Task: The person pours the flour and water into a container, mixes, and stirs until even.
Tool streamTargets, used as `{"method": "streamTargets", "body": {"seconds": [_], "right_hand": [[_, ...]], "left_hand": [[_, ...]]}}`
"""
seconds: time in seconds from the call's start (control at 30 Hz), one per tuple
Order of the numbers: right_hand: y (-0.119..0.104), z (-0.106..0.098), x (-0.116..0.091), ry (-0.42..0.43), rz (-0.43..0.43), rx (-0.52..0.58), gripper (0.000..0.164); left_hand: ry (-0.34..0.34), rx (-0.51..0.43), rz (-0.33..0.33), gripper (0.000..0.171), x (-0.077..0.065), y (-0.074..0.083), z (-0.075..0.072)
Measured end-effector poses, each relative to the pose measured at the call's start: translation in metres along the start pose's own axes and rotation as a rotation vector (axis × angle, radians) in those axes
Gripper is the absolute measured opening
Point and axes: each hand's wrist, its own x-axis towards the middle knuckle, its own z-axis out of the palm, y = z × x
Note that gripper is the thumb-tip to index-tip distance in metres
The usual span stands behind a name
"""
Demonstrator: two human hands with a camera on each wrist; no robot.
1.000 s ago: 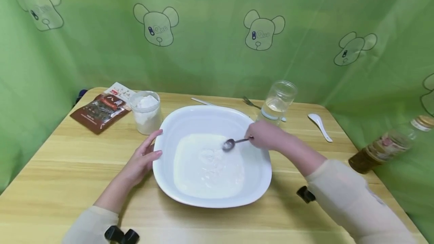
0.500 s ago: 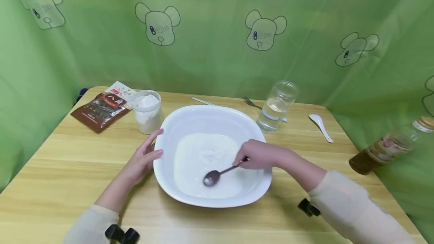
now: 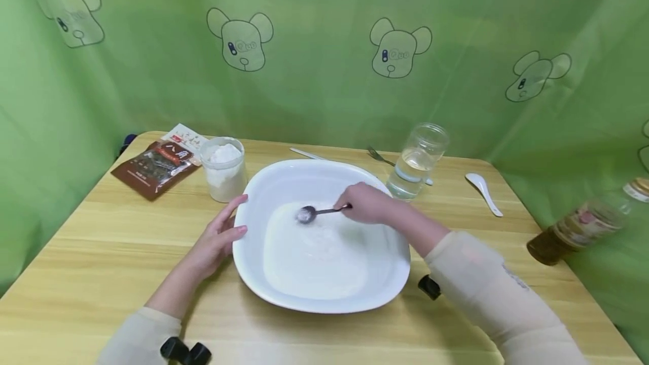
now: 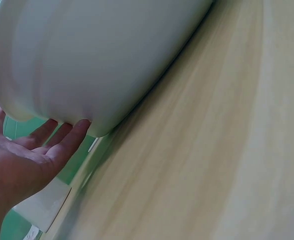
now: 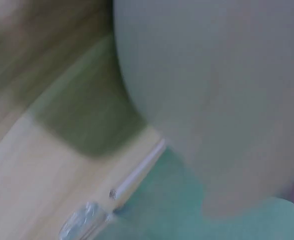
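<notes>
Dark metal spoon [image 3: 307, 214]: middle of the head view, handle end partly covered.
White rounded basin [image 3: 248, 252]: around the spoon; blurred in right-wrist view.
Right hand [image 3: 366, 203]: pinches the handle.
Left hand [image 3: 215, 244]: holds the basin's left rim.
Slim pale stick [image 3: 306, 154]: upper middle, one end hidden.

I can make out a cream sleeve on each arm, plain and soft-looking. The left sleeve [image 3: 142, 337] ends in a paler edge. The right sleeve [image 3: 487, 286] looks looser, with shallow creases, and bears a small grey marking [image 3: 516, 279] that I cannot read from here. By the left cuff I see a black unit [image 3: 185, 351] made of two stubby, joined blocks; by the right cuff, a black block [image 3: 430, 286]. Left hand [image 3: 210, 246] and right hand [image 3: 367, 204] are bare.
</notes>
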Motion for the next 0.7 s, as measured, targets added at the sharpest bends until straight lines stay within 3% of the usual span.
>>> {"method": "streamTargets", "body": {"seconds": [0.1, 0.2, 0.33, 0.47, 0.57, 0.7], "right_hand": [[-0.014, 0.007, 0.005, -0.064, -0.078, 0.088, 0.021], [-0.027, 0.008, -0.007, -0.13, -0.111, 0.095, 0.019], [-0.031, 0.0, -0.039, -0.177, -0.083, 0.023, 0.018], [-0.016, -0.01, -0.061, -0.114, 0.002, -0.097, 0.019], [-0.003, -0.013, -0.056, -0.054, 0.092, -0.174, 0.019], [0.004, -0.013, -0.031, -0.033, 0.143, -0.194, 0.021]], "left_hand": [[0.006, -0.001, 0.003, 0.064, 0.0, -0.001, 0.001], [0.009, -0.004, 0.006, 0.064, 0.0, -0.001, 0.0], [0.005, -0.008, 0.001, 0.065, 0.0, 0.0, 0.0], [0.002, 0.0, -0.003, 0.065, 0.0, 0.001, 0.001], [0.002, 0.009, 0.0, 0.065, 0.002, 0.002, 0.001], [-0.007, 0.005, -0.003, 0.065, 0.002, 0.001, 0.001]]}}
